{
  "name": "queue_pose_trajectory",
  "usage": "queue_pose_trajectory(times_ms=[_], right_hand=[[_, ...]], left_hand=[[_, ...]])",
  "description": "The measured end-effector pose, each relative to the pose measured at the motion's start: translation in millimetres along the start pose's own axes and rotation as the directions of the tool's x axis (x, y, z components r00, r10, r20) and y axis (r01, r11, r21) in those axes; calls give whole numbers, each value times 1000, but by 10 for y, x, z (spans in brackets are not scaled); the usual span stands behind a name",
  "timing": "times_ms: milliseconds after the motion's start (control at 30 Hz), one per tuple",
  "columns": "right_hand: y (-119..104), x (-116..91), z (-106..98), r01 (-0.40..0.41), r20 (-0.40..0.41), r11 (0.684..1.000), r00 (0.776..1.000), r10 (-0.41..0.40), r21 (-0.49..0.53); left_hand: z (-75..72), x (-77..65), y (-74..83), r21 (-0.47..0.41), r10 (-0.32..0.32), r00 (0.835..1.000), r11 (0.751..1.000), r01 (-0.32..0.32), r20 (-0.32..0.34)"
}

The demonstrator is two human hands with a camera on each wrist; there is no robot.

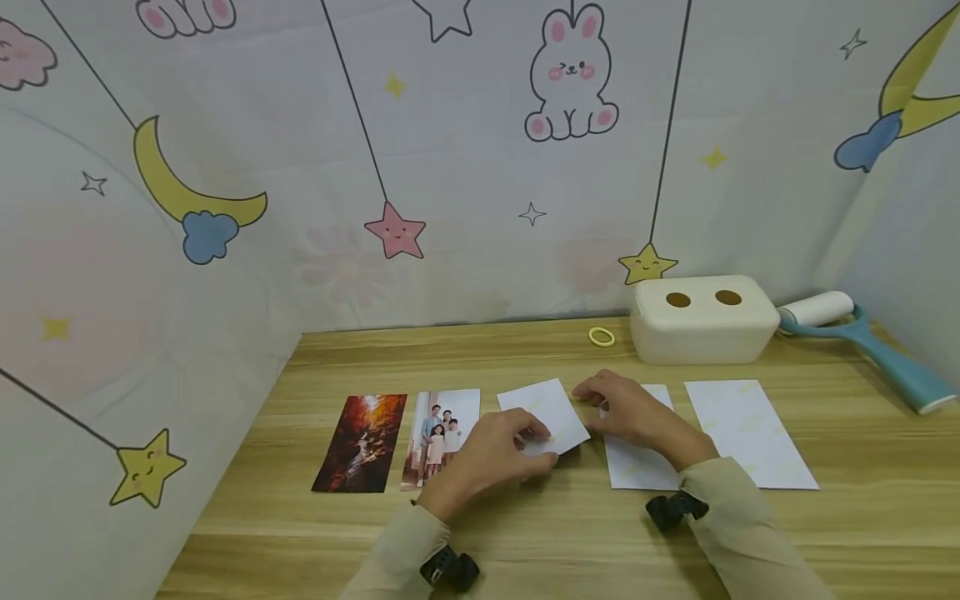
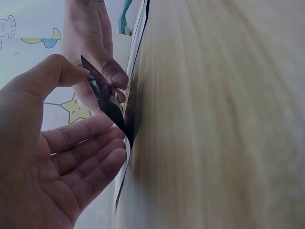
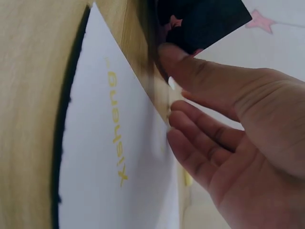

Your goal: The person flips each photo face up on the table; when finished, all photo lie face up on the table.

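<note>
A photo print (image 1: 551,408), white back up, is tilted and bent above the table between my hands. Its dark picture side (image 2: 107,102) shows from below in the left wrist view. My left hand (image 1: 491,450) holds its near edge, thumb at a corner and fingers spread over the back. At the right edge my right hand (image 1: 633,408) pinches it, the thumb (image 3: 186,62) against the dark side and the other fingers loosely bent. Under the right wrist lies a white-backed print (image 1: 637,462). Left of the bent print is a family photo (image 1: 442,425), partly covered by my left hand.
An autumn landscape photo (image 1: 363,442) lies at the far left, and another white-backed print (image 1: 750,433) at the right. Behind stand a cream box with two holes (image 1: 705,333) and a blue-handled lint roller (image 1: 877,342). A yellow ring (image 1: 602,337) lies near the patterned backdrop.
</note>
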State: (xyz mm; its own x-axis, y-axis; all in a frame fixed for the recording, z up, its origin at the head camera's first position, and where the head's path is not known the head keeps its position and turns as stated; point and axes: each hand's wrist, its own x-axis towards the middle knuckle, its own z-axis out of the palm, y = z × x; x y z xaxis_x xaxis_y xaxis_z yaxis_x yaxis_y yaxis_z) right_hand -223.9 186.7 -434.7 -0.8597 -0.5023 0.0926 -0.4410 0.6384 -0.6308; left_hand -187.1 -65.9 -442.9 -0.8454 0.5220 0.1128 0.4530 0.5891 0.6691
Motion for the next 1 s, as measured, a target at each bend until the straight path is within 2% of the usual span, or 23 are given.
queue_pose_trajectory(times_ms=[167, 300, 567, 767, 1000], right_hand=[[1, -1, -1, -41, -3, 998, 999, 42, 53], [-5, 12, 5, -38, -1, 996, 999, 38, 75], [-27, 24, 23, 0, 9, 990, 1000, -1, 139], [-20, 46, 53, 18, 54, 971, 998, -32, 238], [-62, 39, 74, 36, 126, 930, 988, -88, 365]], left_hand=[[-3, 9, -8, 14, 12, 1000, 1000, -13, 20], [-5, 9, -14, 3, 0, 1000, 1000, 0, 19], [11, -1, -100, -88, -13, 997, 996, 7, -70], [23, 0, -132, -166, -105, 990, 982, 88, -97], [13, 5, -100, -287, -224, 971, 938, 193, -80]])
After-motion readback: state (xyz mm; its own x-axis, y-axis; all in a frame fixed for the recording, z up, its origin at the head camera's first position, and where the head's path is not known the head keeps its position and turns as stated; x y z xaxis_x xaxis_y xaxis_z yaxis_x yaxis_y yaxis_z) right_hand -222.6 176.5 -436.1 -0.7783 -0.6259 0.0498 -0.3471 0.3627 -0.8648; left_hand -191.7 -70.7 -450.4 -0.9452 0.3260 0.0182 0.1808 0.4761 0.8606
